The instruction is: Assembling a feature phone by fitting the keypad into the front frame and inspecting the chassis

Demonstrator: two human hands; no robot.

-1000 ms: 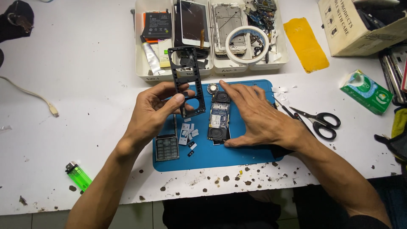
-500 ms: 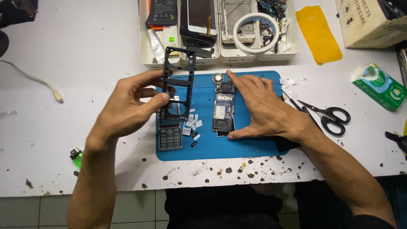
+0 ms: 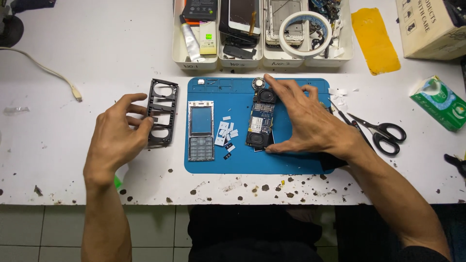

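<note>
My left hand (image 3: 116, 136) is over the white table (image 3: 73, 160), left of the blue work mat (image 3: 291, 162). Its fingertips grip the left edge of a black plastic phone frame (image 3: 163, 99) that lies flat on the table beside the mat. My right hand (image 3: 313, 121) arches over a phone circuit board (image 3: 259, 123) on the mat, forefinger at the board's top end and thumb at its bottom end. A silver phone front with a keypad (image 3: 200, 131) lies on the mat between the two. Small white bits (image 3: 227, 131) are scattered beside it.
White parts trays (image 3: 262, 60) with phone shells and a white tape ring (image 3: 305, 26) stand behind the mat. Black scissors (image 3: 381, 132) lie to the right, with a green carton (image 3: 439, 102), a yellow cloth (image 3: 374, 41) and a cardboard box (image 3: 427, 26). A white cable (image 3: 48, 73) runs at left.
My left hand has carried the black frame off the mat to the left and laid it flat on the table. My right hand has stayed on the circuit board.
</note>
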